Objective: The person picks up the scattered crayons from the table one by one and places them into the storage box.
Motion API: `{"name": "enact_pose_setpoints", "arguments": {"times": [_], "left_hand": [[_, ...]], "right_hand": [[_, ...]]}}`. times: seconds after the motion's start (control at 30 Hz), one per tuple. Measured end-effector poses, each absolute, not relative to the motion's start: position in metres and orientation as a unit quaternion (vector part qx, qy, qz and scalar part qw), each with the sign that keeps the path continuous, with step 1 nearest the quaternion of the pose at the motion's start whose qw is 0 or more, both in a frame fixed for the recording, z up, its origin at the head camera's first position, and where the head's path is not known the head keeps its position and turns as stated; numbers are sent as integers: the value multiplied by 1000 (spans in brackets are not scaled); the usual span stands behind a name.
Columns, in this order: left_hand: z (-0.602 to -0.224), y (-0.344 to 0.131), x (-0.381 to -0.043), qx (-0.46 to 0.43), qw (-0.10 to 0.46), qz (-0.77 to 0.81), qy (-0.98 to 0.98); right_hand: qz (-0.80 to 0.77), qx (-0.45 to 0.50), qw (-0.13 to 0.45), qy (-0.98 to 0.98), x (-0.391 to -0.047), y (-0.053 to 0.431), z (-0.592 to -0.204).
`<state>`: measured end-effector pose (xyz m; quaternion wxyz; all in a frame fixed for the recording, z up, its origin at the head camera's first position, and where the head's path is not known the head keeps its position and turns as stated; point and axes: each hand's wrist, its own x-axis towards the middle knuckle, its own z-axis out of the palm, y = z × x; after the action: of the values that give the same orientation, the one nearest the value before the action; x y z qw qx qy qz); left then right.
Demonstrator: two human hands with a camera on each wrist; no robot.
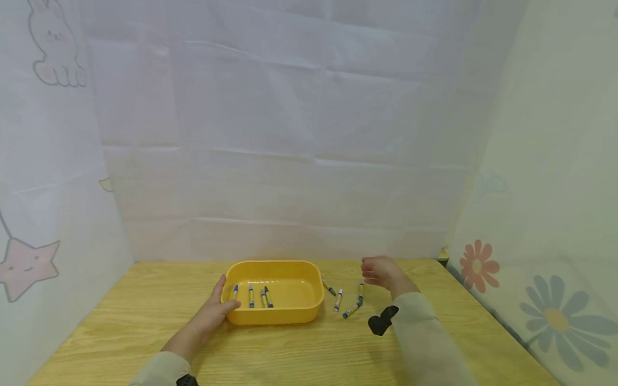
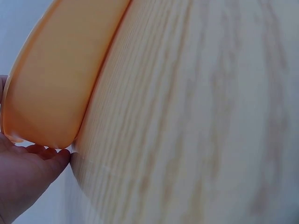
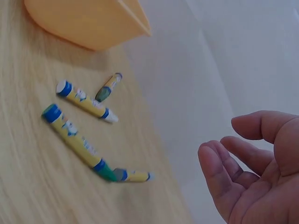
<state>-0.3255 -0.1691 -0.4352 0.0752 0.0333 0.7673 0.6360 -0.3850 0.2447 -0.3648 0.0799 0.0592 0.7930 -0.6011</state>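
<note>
A yellow plastic tray (image 1: 275, 316) sits on the wooden table with several crayons (image 1: 269, 296) lying in its left half. My left hand (image 1: 214, 309) grips its left end, thumb over the near corner of the rim and fingers along the outer wall. In the left wrist view, fingertips (image 2: 63, 158) press against the tray's end. My right hand (image 1: 381, 271) hovers above the table right of the loose crayons, holding nothing, fingers loosely bent. Below it lie a green crayon (image 3: 79, 140), a white crayon (image 3: 86, 102), a dark green crayon (image 3: 110, 87) and a greyish-tipped crayon (image 3: 135, 176).
The wooden table (image 1: 299, 354) ends at a pale cloth backdrop (image 1: 299, 187) behind the tray. Printed cloth walls stand at left and right, the right one with flowers (image 1: 557, 320). The green crayon's tip meets the greyish-tipped crayon.
</note>
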Motion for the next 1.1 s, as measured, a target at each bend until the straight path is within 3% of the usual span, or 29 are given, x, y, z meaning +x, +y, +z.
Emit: {"name": "enact_pose_setpoints", "arguments": {"times": [0.73, 1.1], "left_hand": [[-436, -173, -325, 34, 75, 637, 766], [-438, -174, -326, 34, 75, 641, 763]], "right_hand": [[-589, 190, 29, 785, -386, 246, -434], [-527, 177, -3, 831, -384, 231, -441]]}}
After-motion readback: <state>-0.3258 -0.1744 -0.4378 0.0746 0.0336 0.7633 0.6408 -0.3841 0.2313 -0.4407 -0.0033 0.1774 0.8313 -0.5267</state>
